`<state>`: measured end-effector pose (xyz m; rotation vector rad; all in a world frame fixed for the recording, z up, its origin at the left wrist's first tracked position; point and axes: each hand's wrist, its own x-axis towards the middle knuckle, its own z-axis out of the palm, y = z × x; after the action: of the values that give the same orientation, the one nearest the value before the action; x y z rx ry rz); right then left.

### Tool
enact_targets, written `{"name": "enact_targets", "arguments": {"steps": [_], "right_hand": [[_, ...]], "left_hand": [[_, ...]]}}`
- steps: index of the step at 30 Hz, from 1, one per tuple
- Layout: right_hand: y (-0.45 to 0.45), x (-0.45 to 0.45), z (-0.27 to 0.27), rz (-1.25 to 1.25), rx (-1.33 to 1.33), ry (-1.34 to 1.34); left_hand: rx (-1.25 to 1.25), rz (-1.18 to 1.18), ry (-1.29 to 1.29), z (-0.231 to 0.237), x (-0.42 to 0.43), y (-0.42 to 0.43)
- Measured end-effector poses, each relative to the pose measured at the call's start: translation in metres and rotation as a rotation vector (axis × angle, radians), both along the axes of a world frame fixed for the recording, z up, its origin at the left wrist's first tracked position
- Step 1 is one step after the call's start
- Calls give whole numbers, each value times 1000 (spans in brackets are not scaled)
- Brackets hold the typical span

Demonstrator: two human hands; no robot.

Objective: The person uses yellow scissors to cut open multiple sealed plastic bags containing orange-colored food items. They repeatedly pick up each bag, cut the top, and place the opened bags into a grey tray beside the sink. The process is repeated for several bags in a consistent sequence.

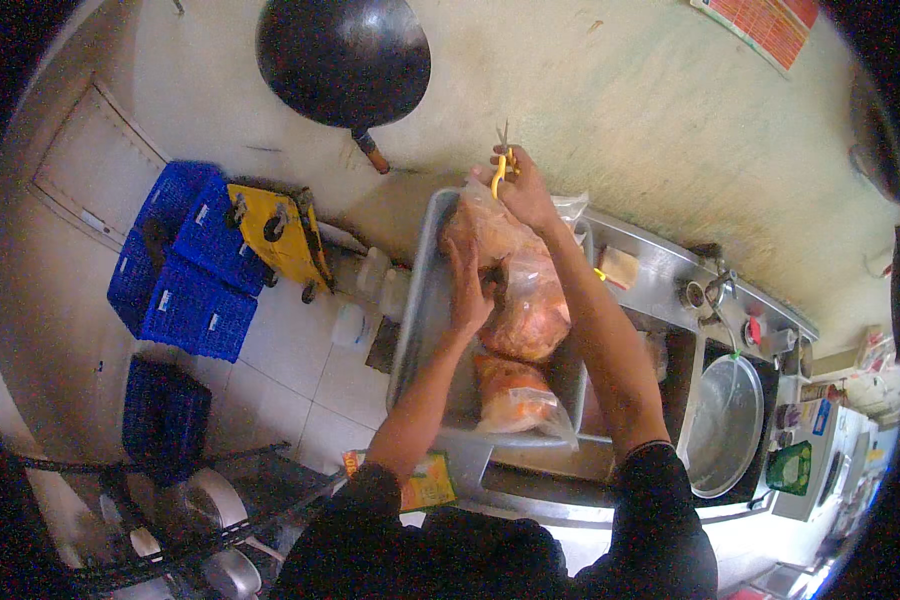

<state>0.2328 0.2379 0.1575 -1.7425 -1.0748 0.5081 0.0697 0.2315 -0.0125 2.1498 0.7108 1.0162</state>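
Note:
A large grey plastic tub (412, 330) lies before me, with clear plastic bags of pinkish-orange food, apparently raw meat, inside. My left hand (469, 289) holds the side of the upper bag (487, 225), its fingers along the plastic. Yellow-handled scissors (500, 174) are in my right hand (526, 193), blades pointing away from me toward the wall. That hand is at the bag's gathered top, near the tub's far rim; whether it also pinches the plastic is unclear. Nearer to me are a middle bag (529, 322) and another bag (521, 397) by the near rim.
The tub rests over a stainless-steel sink counter (645, 255). To the right are a faucet (720, 281) and a round metal basin (727, 427). A wok (345, 60) hangs on the wall. Blue crates (195, 255) and a yellow trolley (277, 232) stand left; a black rack (270, 517) is nearer.

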Motion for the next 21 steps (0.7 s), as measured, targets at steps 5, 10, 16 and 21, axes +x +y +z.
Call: {"name": "enact_targets", "arguments": {"steps": [5,10,16,21], "right_hand": [[-39,-6,8,158,151,131],[-147,-16,-37,67,198,309],[-293,-75,-76,-235,2,422],[-332,-126,-76,164,-141,32]], "left_hand": [[54,30,1,-32,9,21],[-12,47,21,-30,11,16],[-66,75,51,-27,20,9],[37,112,18,-20,25,14]]}}
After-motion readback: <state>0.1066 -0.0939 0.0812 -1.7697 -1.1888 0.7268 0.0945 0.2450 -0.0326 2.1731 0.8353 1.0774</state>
